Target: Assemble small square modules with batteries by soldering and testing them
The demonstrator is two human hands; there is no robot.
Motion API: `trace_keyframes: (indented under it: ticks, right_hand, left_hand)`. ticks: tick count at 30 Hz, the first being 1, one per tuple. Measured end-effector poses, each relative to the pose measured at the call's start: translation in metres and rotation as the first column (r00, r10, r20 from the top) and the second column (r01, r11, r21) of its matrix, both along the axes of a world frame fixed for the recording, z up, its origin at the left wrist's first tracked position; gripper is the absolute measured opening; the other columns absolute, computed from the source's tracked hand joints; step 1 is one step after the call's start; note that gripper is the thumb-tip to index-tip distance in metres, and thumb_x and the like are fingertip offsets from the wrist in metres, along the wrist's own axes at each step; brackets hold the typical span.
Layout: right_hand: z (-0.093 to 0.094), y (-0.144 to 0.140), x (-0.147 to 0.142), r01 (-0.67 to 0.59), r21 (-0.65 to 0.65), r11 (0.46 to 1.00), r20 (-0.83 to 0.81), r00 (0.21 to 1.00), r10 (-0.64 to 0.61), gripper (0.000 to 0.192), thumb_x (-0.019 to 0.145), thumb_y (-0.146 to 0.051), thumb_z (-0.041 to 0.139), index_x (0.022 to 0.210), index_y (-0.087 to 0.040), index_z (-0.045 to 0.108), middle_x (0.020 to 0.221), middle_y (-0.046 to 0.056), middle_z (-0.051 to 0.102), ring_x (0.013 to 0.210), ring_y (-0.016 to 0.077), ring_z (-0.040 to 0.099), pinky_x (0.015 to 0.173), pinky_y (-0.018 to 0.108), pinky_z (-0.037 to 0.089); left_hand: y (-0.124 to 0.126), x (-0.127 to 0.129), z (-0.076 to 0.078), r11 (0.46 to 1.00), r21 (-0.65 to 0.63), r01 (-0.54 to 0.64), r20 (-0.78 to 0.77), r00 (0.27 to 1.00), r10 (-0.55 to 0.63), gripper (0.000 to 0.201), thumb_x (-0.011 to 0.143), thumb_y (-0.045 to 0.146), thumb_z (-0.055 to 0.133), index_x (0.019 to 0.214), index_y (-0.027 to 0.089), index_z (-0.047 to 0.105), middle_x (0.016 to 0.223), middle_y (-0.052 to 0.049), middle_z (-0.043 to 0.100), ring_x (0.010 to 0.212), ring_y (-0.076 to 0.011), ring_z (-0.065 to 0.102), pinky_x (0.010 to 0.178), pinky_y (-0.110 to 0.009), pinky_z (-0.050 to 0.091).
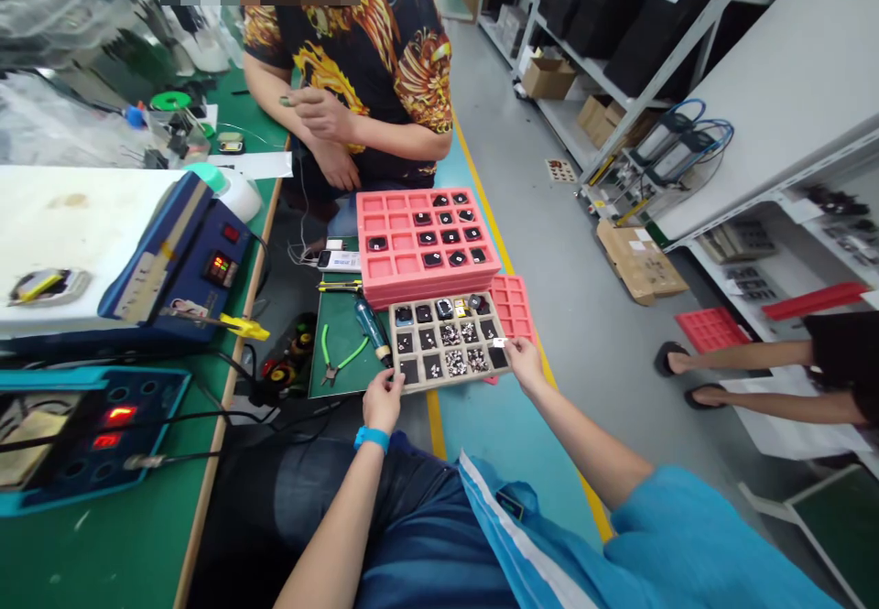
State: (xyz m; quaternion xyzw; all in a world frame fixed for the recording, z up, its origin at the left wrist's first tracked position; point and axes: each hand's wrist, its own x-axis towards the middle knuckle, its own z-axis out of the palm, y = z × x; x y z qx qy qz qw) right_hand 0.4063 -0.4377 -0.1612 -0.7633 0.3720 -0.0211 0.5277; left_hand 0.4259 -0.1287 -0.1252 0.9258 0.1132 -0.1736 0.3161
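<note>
A beige compartment tray [445,383] holds small metal and black parts sorted in its cells. At its near left corner is my left hand [383,402], a blue band on the wrist, with thumb and fingers closed on the rim. My right hand [524,364] is at the tray's right side, its fingers pinched on a small white piece [499,342]. Behind the tray stands a stack of pink trays [385,267], with black watch-like cases in several cells of the top one. Left of the beige tray lie a teal electric screwdriver [372,323] and green-handled pliers [328,373].
Across from me sits a person [374,50] with hands raised over the green bench [75,554]. A blue heating station [206,252] and a teal control box [110,435] stand at left. Shelves [604,87] line the right, where another person's legs [748,375] show.
</note>
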Motion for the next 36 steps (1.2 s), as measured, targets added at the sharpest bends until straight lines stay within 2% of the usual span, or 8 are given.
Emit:
trace_keyframes:
  ticks: [5,9,16,20,24,29,32,36]
  right_hand:
    - [0.0,-0.001,-0.004,0.039,0.024,0.999,0.021,0.999,-0.04,0.037,0.098,-0.04,0.066,0.128,-0.017,0.062,0.129,0.009,0.065,0.111,0.0247,0.067,0.093,0.045,0.059]
    - [-0.001,-0.004,-0.007,0.042,0.061,0.997,0.017,0.999,-0.044,0.037,0.099,-0.039,0.065,0.127,-0.017,0.062,0.128,0.009,0.065,0.109,0.0236,0.067,0.092,0.045,0.06]
    - [0.004,-0.011,-0.005,0.014,0.118,0.993,0.024,1.0,-0.017,0.032,0.1,-0.038,0.064,0.123,-0.016,0.063,0.117,0.007,0.068,0.096,0.0186,0.069,0.081,0.037,0.062]
    - [0.013,-0.018,-0.001,-0.108,0.112,0.988,0.032,0.994,0.105,0.033,0.099,-0.039,0.065,0.124,-0.016,0.063,0.117,0.007,0.068,0.096,0.0188,0.069,0.081,0.037,0.062]
    - [0.014,-0.023,0.004,-0.173,0.086,0.981,0.0,0.985,0.174,0.037,0.099,-0.039,0.065,0.128,-0.017,0.061,0.125,0.009,0.066,0.105,0.0219,0.068,0.088,0.042,0.061]
    - [0.011,-0.024,0.006,-0.09,0.049,0.995,-0.039,0.995,0.092,0.04,0.099,-0.04,0.065,0.131,-0.018,0.06,0.131,0.01,0.064,0.112,0.0242,0.067,0.093,0.046,0.059]
    - [0.017,-0.022,0.006,-0.077,0.05,0.996,-0.04,0.996,0.079,0.04,0.099,-0.04,0.065,0.131,-0.018,0.06,0.132,0.01,0.063,0.112,0.0244,0.066,0.094,0.046,0.059]
    - [0.028,-0.013,0.002,-0.112,0.097,0.989,-0.025,0.993,0.115,0.039,0.099,-0.039,0.065,0.131,-0.018,0.06,0.131,0.01,0.063,0.112,0.0241,0.066,0.094,0.046,0.059]
  left_hand:
    - [-0.003,0.002,0.001,1.0,-0.004,0.011,-0.033,0.999,-0.011,0.019,0.098,0.028,0.063,0.107,0.013,0.07,0.104,-0.009,0.074,0.102,-0.0211,0.071,0.096,-0.039,0.055]
    - [-0.009,-0.007,0.005,0.999,-0.032,-0.035,-0.064,0.997,0.033,0.023,0.099,0.036,0.065,0.108,0.015,0.068,0.117,-0.008,0.069,0.112,-0.0233,0.066,0.102,-0.047,0.054]
    - [-0.008,-0.006,0.0,0.925,-0.289,-0.245,-0.174,0.964,0.201,0.03,0.098,0.037,0.066,0.12,0.015,0.065,0.125,-0.01,0.066,0.112,-0.0242,0.065,0.097,-0.047,0.057]
    - [-0.006,-0.005,-0.008,0.741,-0.553,-0.382,-0.292,0.921,0.257,0.028,0.098,0.036,0.067,0.116,0.014,0.066,0.116,-0.008,0.068,0.102,-0.0217,0.068,0.089,-0.042,0.06]
    - [-0.014,-0.017,-0.006,0.451,-0.78,-0.434,-0.372,0.901,0.222,0.028,0.096,0.026,0.068,0.121,0.015,0.063,0.105,-0.005,0.07,0.089,-0.0182,0.07,0.078,-0.035,0.062]
    - [-0.027,-0.034,0.006,0.145,-0.888,-0.437,-0.42,0.898,0.131,0.053,0.079,0.008,0.07,0.13,0.018,0.059,0.084,0.001,0.069,0.075,-0.0175,0.071,0.071,-0.033,0.061]
    - [-0.02,-0.046,0.01,0.033,-0.897,-0.441,-0.435,0.894,0.11,0.056,0.072,0.009,0.073,0.126,0.019,0.062,0.083,0.001,0.07,0.076,-0.0179,0.071,0.073,-0.034,0.062]
    - [0.019,-0.074,0.012,-0.025,-0.891,-0.454,-0.454,0.887,0.088,0.063,0.069,0.019,0.082,0.128,0.022,0.062,0.1,-0.007,0.076,0.088,-0.0221,0.075,0.08,-0.037,0.062]
